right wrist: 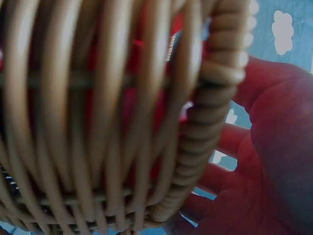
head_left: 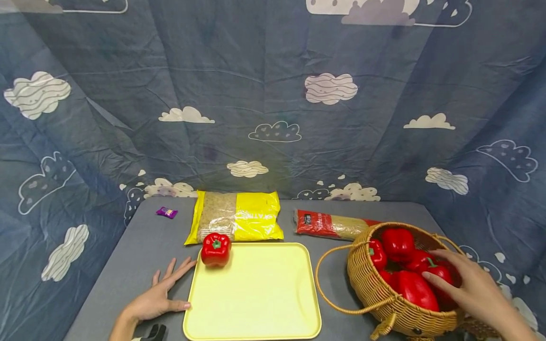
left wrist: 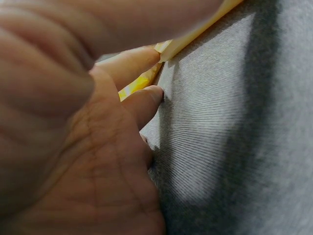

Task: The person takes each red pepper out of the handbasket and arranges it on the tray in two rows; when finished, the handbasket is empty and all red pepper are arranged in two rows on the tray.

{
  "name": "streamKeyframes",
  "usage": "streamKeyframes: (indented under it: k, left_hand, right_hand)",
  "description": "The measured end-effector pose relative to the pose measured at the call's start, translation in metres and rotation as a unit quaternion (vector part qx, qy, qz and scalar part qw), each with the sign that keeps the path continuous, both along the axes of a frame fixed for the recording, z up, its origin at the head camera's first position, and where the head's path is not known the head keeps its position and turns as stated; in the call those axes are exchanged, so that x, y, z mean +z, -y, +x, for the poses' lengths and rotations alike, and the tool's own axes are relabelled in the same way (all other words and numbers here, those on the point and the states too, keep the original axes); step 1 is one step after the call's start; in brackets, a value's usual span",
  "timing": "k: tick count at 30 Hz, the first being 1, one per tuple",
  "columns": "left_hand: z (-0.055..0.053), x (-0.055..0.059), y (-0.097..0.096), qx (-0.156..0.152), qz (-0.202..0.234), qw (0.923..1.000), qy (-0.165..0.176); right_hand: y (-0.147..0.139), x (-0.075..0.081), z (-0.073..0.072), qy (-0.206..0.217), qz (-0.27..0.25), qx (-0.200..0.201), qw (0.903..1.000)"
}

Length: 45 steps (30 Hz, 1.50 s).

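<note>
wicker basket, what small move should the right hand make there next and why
Probably close the right hand round the pepper nearest its thumb: the hand is spread over the wicker basket, and the yellow tray bears just one red pepper, with bare room beside it.

Passable over the tray point(head_left: 260, 293), except at the back-left pepper point(head_left: 216, 253); obstructed rightward by the handle point(head_left: 356, 312); inside the basket point(head_left: 362, 277), probably tight among peppers point(head_left: 413, 289).
</note>
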State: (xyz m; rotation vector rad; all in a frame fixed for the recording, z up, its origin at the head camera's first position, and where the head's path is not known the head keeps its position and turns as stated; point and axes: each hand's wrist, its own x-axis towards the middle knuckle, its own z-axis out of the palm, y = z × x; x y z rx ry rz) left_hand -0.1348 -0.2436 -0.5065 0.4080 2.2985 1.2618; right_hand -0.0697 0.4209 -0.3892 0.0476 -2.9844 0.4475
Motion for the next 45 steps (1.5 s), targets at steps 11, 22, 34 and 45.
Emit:
streamKeyframes:
  k: [11, 22, 34, 45]
  left_hand:
    - [0.001, -0.001, 0.002, -0.002, 0.0, 1.0, 0.005]
    - [0.001, 0.001, 0.0, 0.001, 0.001, 1.0, 0.0]
    - [0.0, -0.001, -0.001, -0.002, -0.002, 1.0, -0.009]
    - [0.0, -0.002, 0.0, 0.002, -0.004, 0.9999, -0.009]
  right_hand:
    - [-0.001, -0.001, -0.002, 0.028, 0.004, 0.005, 0.9996]
    - [0.0, 0.0, -0.003, 0.031, 0.012, 0.008, 0.9994]
    - [-0.002, -0.01, 0.004, -0.029, 0.011, 0.06, 0.9977]
    - [0.005, -0.016, 0.009, -0.052, -0.007, 0.063, 0.9966]
